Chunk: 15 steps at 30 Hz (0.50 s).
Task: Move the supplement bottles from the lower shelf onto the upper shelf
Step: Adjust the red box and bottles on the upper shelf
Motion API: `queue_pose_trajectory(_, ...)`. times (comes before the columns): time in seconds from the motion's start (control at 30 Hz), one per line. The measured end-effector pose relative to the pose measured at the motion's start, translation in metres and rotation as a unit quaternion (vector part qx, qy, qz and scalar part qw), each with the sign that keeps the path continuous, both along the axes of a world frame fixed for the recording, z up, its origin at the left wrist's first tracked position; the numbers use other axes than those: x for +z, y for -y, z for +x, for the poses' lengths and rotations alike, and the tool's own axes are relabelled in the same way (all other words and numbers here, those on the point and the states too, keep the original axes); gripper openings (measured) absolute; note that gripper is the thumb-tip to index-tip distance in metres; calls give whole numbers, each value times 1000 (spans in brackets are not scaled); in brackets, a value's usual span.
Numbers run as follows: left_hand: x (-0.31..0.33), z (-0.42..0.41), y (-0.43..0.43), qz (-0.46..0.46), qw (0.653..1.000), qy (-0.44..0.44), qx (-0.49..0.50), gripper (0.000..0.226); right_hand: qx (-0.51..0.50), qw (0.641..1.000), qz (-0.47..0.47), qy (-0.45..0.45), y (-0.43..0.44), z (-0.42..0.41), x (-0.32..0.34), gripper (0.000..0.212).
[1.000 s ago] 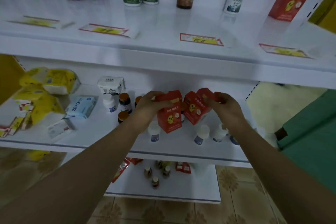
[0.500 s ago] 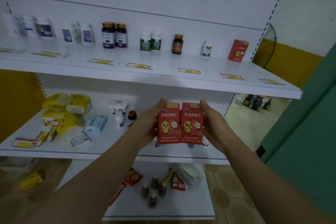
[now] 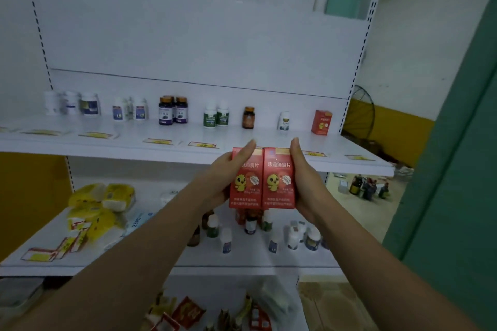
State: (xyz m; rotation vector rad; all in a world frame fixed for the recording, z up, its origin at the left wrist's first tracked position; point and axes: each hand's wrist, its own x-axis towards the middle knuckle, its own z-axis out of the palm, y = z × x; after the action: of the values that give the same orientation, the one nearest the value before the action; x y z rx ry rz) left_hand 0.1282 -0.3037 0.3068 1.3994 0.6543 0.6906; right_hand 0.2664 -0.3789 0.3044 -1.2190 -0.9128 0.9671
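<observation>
Upper shelf (image 3: 80, 146): we see a white board running the full width, with a row of goods at its back and tags along its front.
Lower shelf (image 3: 250, 255): white, beneath the upper shelf; our forearms reach over it.
Yellow packs (image 3: 105, 196): piled at the left of the lower shelf, well apart from our hands.
Left hand (image 3: 217, 183): we grip the left box (image 3: 246, 183), with the thumb lying up its front face and the fingers hidden behind it.
Right hand (image 3: 306, 185): we grip the right box (image 3: 278, 180) the same way, with the thumb along its right edge and the fingers out of sight behind.
Boxes: both red, upright, side by side and touching. We hold them in the air in front of the upper shelf's front edge, above the lower shelf.
Lower bottles (image 3: 226, 240): small bottles standing scattered on the lower shelf under the boxes.
Upper bottles (image 3: 172, 111): standing in pairs and singles along the back of the upper shelf.
Shelf box (image 3: 322, 122): a matching red box, upright at the right end of that row.
Tags (image 3: 158, 141): yellow, lying flat near the upper shelf's front.
</observation>
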Motion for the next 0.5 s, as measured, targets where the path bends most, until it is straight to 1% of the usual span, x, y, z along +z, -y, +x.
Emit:
queue_pose_trajectory(0.03,6,2,1,10,1000,2,-12,32,0,1000,10,-1,2,3,6,55)
queue_pose_trajectory(0.07,11,5,3,23,999,3,-30,29,2,1000,18,-4,5,7,11,55)
queue_pose_trajectory(0.1,15,9,4,34,998,4,-51,32,4,1000,25,-9,8,12,15,54)
queue_pose_trajectory(0.2,21,24,5,44,995,7,-88,53,22,998,55,-24,19,30,21,52)
queue_pose_trajectory(0.23,23,31,2,42,995,11,-91,63,30,997,68,-29,23,35,23,47)
queue_pose_trajectory(0.3,28,43,0,39,994,16,-103,79,33,996,85,-18,29,44,24,30)
queue_pose_trajectory(0.4,33,63,-4,50,990,25,-126,85,20,995,98,17,35,59,28,35)
queue_pose_trajectory(0.5,37,87,-11,33,989,64,-132,92,-3,994,106,30,41,75,36,27)
